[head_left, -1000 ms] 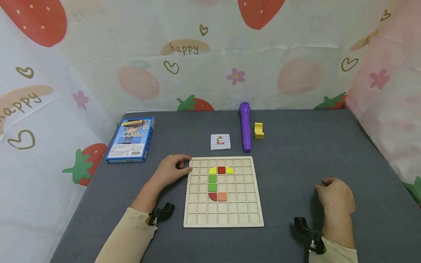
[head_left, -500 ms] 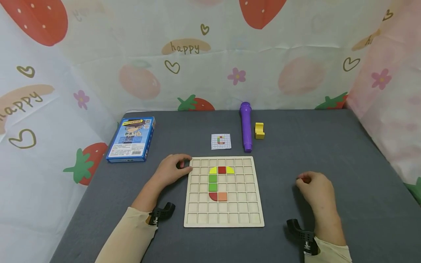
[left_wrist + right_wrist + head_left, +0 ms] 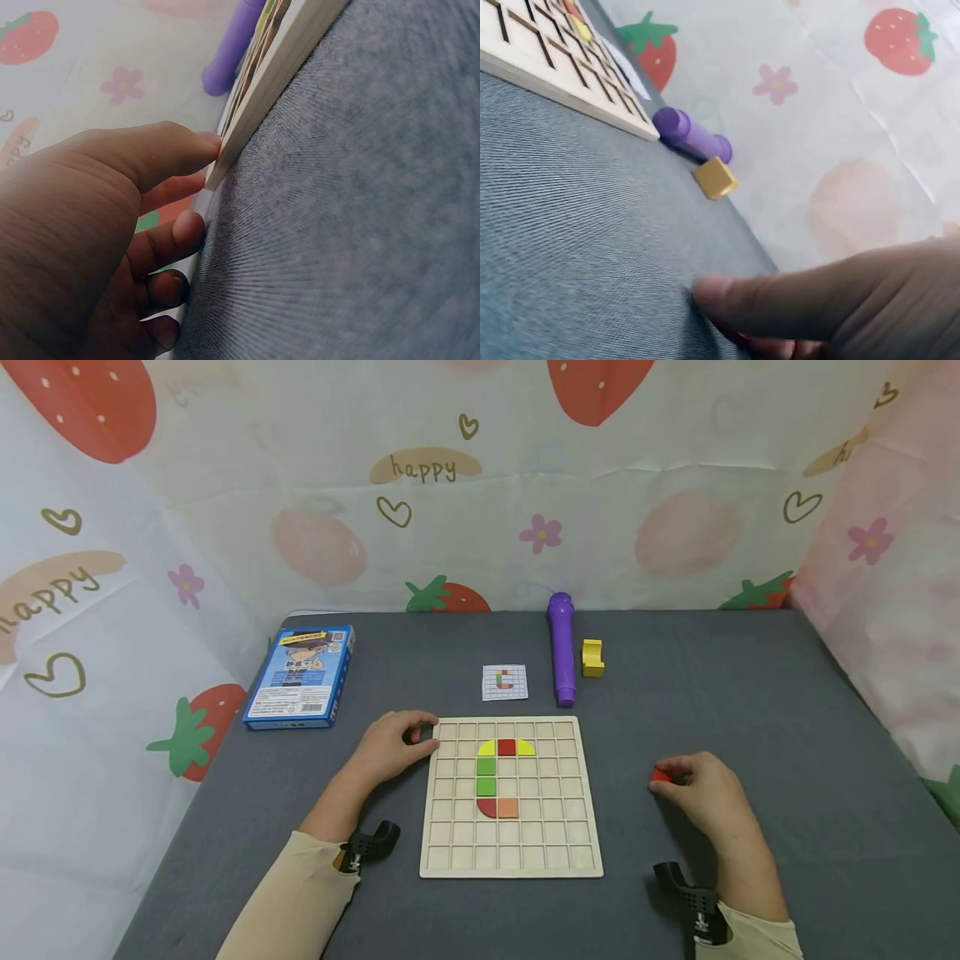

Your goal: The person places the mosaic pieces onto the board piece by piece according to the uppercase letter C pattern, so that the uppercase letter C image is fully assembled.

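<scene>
A wooden grid board (image 3: 540, 835) lies mid-table with yellow quarter-round, red, green and orange pieces in several cells, forming a C-like shape. At its far left corner, my left hand (image 3: 386, 747) holds the board's edge between thumb and index finger; the other fingers curl loosely below in the left wrist view. Right of the board, my right hand (image 3: 708, 793) pinches a small red piece (image 3: 660, 775) just over the table. The fingers hide most of that piece. A small pattern card (image 3: 491, 693) with a similar coloured figure lies behind the board.
A purple microphone-shaped stick (image 3: 562, 652) lies behind the board, beside a yellow notched block (image 3: 592, 658). A blue box (image 3: 300, 681) stands at the back left. Printed cloth (image 3: 585, 560) hangs along the table's back and sides.
My right hand has moved left toward the board, and the red piece has come into sight between its fingertips. My left hand stays at the board's corner.
</scene>
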The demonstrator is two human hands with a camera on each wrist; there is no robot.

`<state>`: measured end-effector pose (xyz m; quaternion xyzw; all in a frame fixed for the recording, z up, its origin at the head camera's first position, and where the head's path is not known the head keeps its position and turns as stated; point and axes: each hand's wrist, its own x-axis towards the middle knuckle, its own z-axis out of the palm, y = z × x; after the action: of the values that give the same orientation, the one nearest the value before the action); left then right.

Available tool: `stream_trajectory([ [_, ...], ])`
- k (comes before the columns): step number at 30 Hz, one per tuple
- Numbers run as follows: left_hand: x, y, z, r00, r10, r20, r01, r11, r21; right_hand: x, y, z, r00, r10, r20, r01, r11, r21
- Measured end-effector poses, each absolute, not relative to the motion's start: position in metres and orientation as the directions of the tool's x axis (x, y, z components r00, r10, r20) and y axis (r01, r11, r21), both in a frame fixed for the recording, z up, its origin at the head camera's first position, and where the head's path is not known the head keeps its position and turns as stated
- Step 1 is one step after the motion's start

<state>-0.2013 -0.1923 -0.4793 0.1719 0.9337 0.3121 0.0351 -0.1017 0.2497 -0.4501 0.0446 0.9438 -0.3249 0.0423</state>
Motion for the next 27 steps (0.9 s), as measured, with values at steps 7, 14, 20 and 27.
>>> stream_trajectory([
  [7, -0.200, -0.192, -0.478, -0.940, 0.338, 0.038, 0.293, 0.747, 0.597, -0.102, 0.246, -0.451, -0.999, 0.034, -0.011, 0.034, 0.826, -0.563],
  [14, -0.200, -0.192, -0.478, -0.940, 0.340, 0.041, 0.296, 0.748, 0.594, -0.101, 0.223, -0.447, -0.995, -0.003, 0.103, -0.071, 0.748, -0.659],
  [20, -0.201, -0.192, -0.479, -0.940, 0.339, 0.035, 0.292, 0.748, 0.596, -0.101, 0.195, -0.447, -0.979, -0.131, 0.157, -0.204, 0.683, -0.701],
  [27, -0.200, -0.192, -0.479, -0.941, 0.337, 0.039, 0.293, 0.749, 0.594, -0.100, 0.167, -0.454, -0.933, -0.320, 0.165, -0.337, 0.614, -0.714],
])
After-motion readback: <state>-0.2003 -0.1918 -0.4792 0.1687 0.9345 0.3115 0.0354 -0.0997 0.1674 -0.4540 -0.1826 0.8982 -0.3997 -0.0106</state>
